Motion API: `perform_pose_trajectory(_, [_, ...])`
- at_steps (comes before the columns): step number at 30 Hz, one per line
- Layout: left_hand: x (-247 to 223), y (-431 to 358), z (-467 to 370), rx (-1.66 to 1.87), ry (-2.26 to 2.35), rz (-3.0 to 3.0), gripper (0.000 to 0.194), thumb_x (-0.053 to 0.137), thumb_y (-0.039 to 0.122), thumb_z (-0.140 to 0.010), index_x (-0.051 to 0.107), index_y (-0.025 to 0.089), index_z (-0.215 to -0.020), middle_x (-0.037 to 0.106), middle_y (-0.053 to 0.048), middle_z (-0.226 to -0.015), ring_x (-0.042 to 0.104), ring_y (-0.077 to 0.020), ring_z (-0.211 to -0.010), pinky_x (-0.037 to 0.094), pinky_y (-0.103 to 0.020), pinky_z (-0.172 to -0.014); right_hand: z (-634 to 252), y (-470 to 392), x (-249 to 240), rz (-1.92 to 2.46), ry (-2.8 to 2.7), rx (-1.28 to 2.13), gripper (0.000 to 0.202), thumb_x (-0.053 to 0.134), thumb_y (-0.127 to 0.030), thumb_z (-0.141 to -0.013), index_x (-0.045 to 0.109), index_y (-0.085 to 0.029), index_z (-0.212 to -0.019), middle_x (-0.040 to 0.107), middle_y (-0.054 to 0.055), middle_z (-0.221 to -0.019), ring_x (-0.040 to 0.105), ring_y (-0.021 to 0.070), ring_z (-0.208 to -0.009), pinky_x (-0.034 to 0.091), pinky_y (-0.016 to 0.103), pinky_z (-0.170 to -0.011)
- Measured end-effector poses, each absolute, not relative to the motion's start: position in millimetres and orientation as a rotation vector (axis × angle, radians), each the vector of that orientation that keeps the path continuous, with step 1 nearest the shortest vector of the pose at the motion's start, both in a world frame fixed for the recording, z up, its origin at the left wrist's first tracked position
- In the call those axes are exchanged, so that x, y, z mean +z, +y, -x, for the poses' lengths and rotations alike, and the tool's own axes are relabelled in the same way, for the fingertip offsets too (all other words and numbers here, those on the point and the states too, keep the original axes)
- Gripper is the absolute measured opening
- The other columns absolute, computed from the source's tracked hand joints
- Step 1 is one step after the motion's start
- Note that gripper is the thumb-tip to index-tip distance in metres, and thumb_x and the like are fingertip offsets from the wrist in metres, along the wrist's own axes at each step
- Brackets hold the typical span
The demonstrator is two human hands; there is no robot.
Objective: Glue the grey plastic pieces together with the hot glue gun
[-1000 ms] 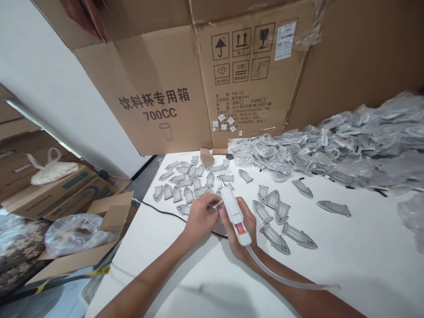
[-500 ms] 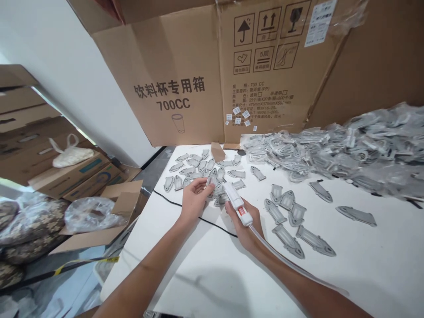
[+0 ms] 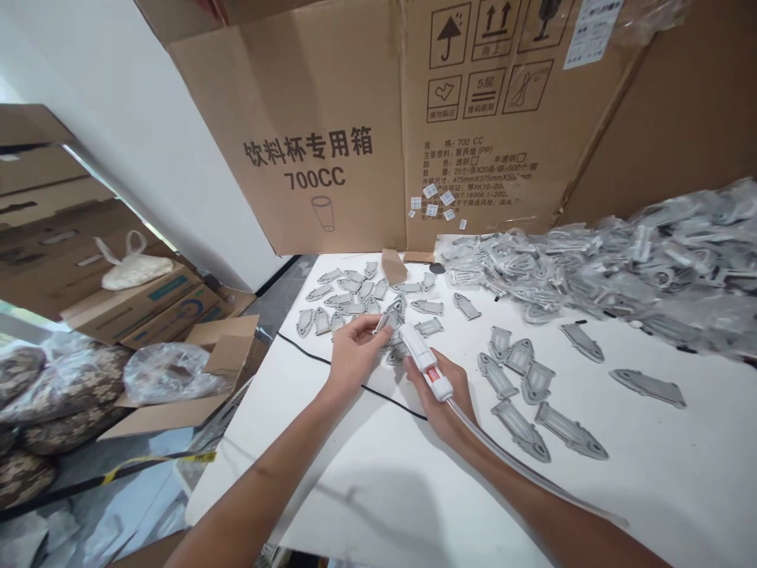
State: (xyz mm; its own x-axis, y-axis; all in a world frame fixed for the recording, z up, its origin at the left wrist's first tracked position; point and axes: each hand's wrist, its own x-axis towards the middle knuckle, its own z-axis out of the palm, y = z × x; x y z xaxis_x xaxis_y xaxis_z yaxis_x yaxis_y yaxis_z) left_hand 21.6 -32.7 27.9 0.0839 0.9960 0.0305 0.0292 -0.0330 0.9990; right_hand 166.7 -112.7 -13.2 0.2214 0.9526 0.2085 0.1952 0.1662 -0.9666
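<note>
Between the fingertips of my left hand (image 3: 355, 351) is a small grey plastic part (image 3: 390, 317), pointed at one end, raised above the pile. My right hand (image 3: 443, 394) is wrapped round a white pen-like tool (image 3: 426, 364) with a red label and a pale tube (image 3: 520, 469) trailing back along my forearm. The tool's tip is close to the held part; whether they touch I cannot tell. Around and behind my hands lie several similar grey parts (image 3: 322, 319). A looser group of the same parts (image 3: 520, 356) lies to the right of my right hand.
A heap of clear-bagged grey parts (image 3: 591, 264) fills the table's back right. A large cardboard box (image 3: 331, 87) stands behind the white table (image 3: 378, 505). A black cable (image 3: 307, 355) crosses the tabletop under my arms. Open cartons (image 3: 236, 347) and bags stand on the floor at left.
The view has shifted slightly. My left hand still holds the grey part, which now leans more to the right, toward the tool. My right hand keeps its grip.
</note>
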Motion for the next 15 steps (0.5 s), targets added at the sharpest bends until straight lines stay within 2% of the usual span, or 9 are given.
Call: perform_pose_trajectory(15, [27.9,-32.7,-19.9,1.13,1.116,-1.298,0.03,0.088,0.041,-0.074,0.081,0.018,-0.091,0.078,-0.006,-0.092,0.069,-0.0196,-0.083,0.055,-0.03,-0.078,-167.4,-110.8,-18.8,1.334,-1.196,0.867,0.043,0.06,-0.057,-0.098,0.054,-0.021,-0.076,0.048,-0.004,-0.066,0.043,0.0143,-0.059,0.034,0.027,-0.053])
